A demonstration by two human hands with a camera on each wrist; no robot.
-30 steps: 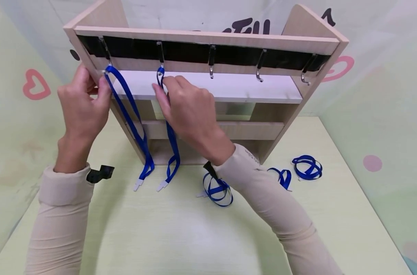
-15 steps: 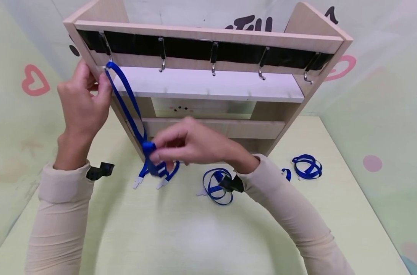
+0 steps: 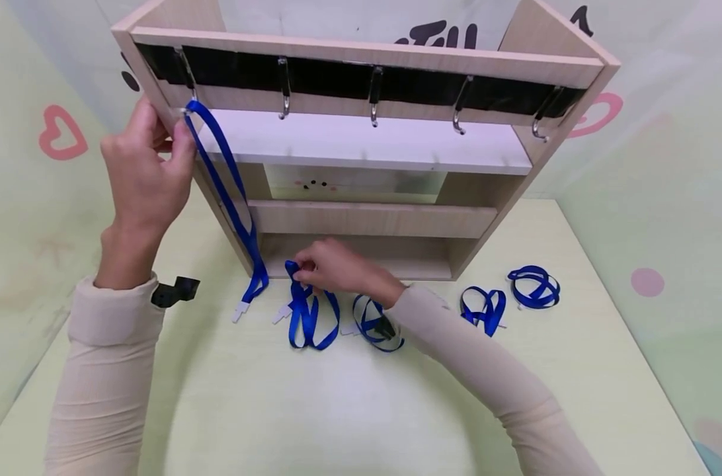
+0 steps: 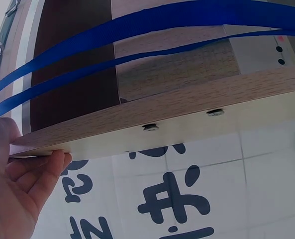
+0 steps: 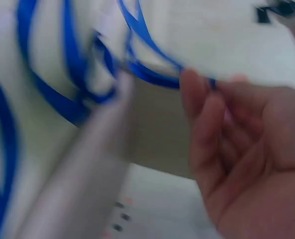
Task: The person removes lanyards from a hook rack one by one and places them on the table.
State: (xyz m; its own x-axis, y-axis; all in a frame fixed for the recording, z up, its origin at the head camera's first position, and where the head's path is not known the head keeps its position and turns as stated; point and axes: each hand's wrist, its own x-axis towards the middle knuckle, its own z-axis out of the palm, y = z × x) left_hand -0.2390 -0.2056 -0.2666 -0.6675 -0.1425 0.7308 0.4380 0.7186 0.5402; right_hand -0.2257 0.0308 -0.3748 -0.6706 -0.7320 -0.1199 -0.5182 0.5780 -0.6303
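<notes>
My left hand (image 3: 149,173) grips the left side panel (image 4: 177,112) of a wooden hook rack (image 3: 367,219), thumb and fingers on opposite faces. Right by it, a blue lanyard (image 3: 256,259) hangs from the leftmost hook, its white clip low over the table. My right hand (image 3: 340,266) pinches the end of another blue lanyard (image 3: 304,324) in front of the rack's base. That lanyard's loops dangle low, and its white clip (image 3: 282,313) shows at the left. In the right wrist view, thumb and fingertips meet on the blue strap (image 5: 157,78).
On the pale table (image 3: 313,423), a coiled blue lanyard (image 3: 363,325) lies partly behind the right wrist. Two more lanyards, one crumpled (image 3: 493,317) and one coiled (image 3: 536,303), lie at the right. Bare metal hooks (image 3: 374,106) line the rack's black strip.
My right hand has taken the lanyard off the second hook and brought it down to just above the table. The left hand has kept its grip on the panel.
</notes>
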